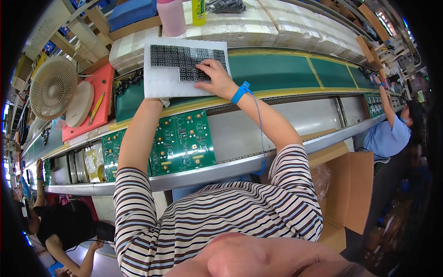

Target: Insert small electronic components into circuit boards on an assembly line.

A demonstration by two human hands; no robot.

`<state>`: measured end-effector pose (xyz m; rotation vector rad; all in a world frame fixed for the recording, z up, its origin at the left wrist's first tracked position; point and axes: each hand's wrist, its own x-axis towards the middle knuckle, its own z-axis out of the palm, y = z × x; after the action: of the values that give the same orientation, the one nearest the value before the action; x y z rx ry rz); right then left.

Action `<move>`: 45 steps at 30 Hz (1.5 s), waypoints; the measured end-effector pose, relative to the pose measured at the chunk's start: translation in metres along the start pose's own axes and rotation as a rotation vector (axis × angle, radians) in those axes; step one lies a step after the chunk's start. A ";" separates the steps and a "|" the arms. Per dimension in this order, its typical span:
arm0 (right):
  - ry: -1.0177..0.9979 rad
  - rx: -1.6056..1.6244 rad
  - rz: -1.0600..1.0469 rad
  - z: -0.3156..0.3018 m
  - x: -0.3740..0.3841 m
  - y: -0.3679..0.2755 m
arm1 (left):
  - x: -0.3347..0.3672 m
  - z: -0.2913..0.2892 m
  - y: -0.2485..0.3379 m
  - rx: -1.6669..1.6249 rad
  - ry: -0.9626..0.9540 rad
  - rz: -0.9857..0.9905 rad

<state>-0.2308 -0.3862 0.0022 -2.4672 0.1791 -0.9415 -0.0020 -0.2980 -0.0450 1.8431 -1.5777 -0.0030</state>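
A white foam sheet (161,83) carries rows of small black seven-segment display modules (168,55). My right hand (216,79), with a blue wrist strap (242,92), rests over the lower right of these modules. Its thumb and fingers are spread apart, the fingertips touching or just above the modules. Under the sheet's lower left edge goes my left forearm (140,131). The fingers of my left hand are hidden there. Below the sheet, green circuit boards (184,143) with displays and orange buttons lie on the line's near track.
A fan (53,87) and a red-pink board (99,104) stand at left. White foam blocks (304,34), a pink bottle (171,18) and a yellow-green container (198,13) are behind. A cardboard box (353,189) sits low right. Co-workers (387,136) are at both sides. A cord (260,134) trails from my strap.
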 end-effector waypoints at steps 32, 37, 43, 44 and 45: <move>-0.109 -0.143 -0.038 0.019 0.007 -0.004 | -0.009 -0.087 -0.015 -0.850 0.354 -0.606; -0.189 -0.162 -0.032 0.018 0.015 0.003 | -0.020 -0.089 0.072 0.199 -0.138 0.310; -0.247 -0.185 -0.016 0.019 0.020 0.001 | -0.023 -0.063 0.067 0.264 -0.358 0.174; -0.238 -0.181 -0.021 0.018 0.020 0.001 | -0.022 -0.063 0.068 0.261 -0.355 0.176; -0.239 -0.186 -0.021 0.017 0.019 0.000 | -0.021 -0.063 0.068 0.291 -0.350 0.198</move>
<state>-0.2051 -0.3849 0.0025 -2.7322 0.1655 -0.6560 -0.0398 -0.2496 0.0278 1.9749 -2.0926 -0.0069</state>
